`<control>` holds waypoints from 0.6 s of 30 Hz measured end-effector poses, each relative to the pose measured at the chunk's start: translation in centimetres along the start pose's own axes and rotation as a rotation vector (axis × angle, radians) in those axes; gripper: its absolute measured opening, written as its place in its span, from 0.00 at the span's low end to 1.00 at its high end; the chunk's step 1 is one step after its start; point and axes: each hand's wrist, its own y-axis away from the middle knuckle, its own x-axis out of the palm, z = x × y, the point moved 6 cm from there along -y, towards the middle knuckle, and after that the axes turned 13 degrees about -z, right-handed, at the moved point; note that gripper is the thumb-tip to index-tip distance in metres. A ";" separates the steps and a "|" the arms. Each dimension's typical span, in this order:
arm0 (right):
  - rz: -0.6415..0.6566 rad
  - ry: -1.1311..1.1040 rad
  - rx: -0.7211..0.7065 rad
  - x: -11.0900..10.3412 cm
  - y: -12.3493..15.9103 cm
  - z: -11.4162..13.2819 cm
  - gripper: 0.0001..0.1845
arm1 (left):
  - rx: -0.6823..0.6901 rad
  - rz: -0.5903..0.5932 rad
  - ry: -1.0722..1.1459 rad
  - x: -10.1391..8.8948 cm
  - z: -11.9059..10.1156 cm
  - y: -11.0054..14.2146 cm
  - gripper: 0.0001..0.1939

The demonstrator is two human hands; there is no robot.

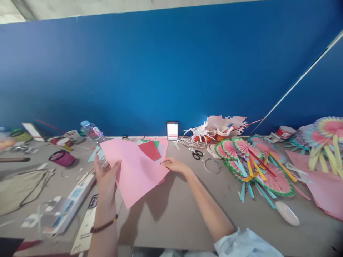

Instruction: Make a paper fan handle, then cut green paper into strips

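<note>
A large sheet of pink paper [136, 169] is raised and tilted above the table between my two hands. My left hand [105, 173], with a beaded bracelet at the wrist, is at the sheet's left edge; its thumb lies on the paper and its fingers are partly extended. At the right corner, my right hand [174, 165] pinches the paper between thumb and fingertips. Behind the sheet lie a red piece of paper [150, 150] and other coloured sheets, partly covered by it.
Black-handled scissors [197, 154] and a clear ring [212, 166] lie right of my hands. Pleated paper fans [276, 178] spread farther right, near a white oval object [287, 213]. To the left are a power strip [72, 203], a bottle [92, 131] and a purple pouch [62, 158]. A phone [172, 130] leans against the blue wall.
</note>
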 end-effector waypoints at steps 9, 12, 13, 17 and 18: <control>-0.018 0.113 -0.041 -0.8 0.0 0.1 0.09 | 0.351 0.369 -0.260 5.5 -6.4 2.7 0.21; -0.012 -0.043 -0.047 -1.2 0.3 1.2 0.17 | 0.345 0.500 -0.181 6.2 -8.1 4.9 0.22; 0.013 -0.111 -0.037 -1.4 0.5 1.5 0.19 | 0.331 0.512 -0.142 6.0 -8.5 5.4 0.22; 0.202 -0.329 -0.069 -2.8 2.0 3.2 0.27 | 0.219 0.484 0.033 4.9 -8.4 5.1 0.23; 0.222 -0.357 -0.091 -3.4 2.4 3.6 0.26 | 0.182 0.467 0.062 4.7 -8.0 4.8 0.23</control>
